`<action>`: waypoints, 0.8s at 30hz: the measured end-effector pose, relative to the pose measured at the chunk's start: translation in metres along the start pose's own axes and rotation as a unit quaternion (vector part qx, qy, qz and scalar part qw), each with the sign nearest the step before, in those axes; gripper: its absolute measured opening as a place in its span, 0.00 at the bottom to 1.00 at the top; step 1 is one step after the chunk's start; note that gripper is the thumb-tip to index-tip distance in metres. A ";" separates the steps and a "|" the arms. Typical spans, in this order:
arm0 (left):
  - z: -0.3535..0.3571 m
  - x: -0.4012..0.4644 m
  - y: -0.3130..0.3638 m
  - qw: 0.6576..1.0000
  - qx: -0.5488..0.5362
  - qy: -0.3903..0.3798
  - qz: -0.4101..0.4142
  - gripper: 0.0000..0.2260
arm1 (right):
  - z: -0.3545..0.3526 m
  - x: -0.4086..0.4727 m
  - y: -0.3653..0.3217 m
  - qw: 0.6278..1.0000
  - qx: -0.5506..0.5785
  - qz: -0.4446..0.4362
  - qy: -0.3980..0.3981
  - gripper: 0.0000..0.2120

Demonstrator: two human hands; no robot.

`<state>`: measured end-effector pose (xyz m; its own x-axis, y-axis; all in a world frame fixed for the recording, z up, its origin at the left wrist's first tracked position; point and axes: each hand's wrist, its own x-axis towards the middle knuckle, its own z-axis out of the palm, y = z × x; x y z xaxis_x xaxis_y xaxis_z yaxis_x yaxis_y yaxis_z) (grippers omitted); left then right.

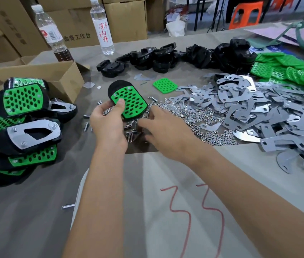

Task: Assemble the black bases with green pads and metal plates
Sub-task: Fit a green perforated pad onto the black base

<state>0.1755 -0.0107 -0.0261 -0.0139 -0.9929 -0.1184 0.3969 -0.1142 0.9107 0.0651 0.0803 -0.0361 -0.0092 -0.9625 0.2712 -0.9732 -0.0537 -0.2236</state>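
My left hand [108, 120] grips a black base [114, 86] with a perforated green pad [129, 102] on top, thumb pressed on the pad's near corner. My right hand [164, 125] hovers palm down over the loose screws [131, 130], fingers curled toward them; whether it holds one is hidden. Bare black bases [166, 56] are heaped at the back. Green pads [292, 71] pile at the far right, and one single green pad [165, 85] lies alone. Grey metal plates [249, 108] spread over the right side. Finished assemblies [22, 116] are stacked at the left.
A heap of small nuts [203, 120] lies right of the screws. An open cardboard box [35, 75] stands at the back left, with two water bottles [102, 25] behind it. One stray screw [68, 206] lies near the table's front. Cardboard cartons [125, 17] line the back.
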 end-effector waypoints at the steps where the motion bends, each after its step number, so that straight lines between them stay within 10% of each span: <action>1: 0.001 -0.001 0.001 1.000 -0.006 -0.005 -0.005 0.08 | 0.000 0.002 -0.001 1.000 -0.002 -0.002 -0.005 0.10; 8: 0.003 0.000 0.000 0.998 -0.030 0.013 -0.062 0.08 | -0.013 -0.015 0.010 0.987 0.150 0.005 0.061 0.04; 13: 0.013 -0.009 -0.007 0.998 0.004 -0.027 -0.065 0.17 | -0.020 -0.034 0.026 0.886 0.405 0.137 0.179 0.08; 24: 0.028 -0.034 -0.019 0.993 0.079 -0.089 0.000 0.18 | -0.013 -0.038 0.030 0.874 0.388 0.143 0.254 0.05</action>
<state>0.1424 0.0243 -0.0287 -0.1821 -0.9814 -0.0601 0.2481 -0.1050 0.9630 0.0333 0.1185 -0.0410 -0.5197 -0.7343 0.4367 -0.4677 -0.1832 -0.8647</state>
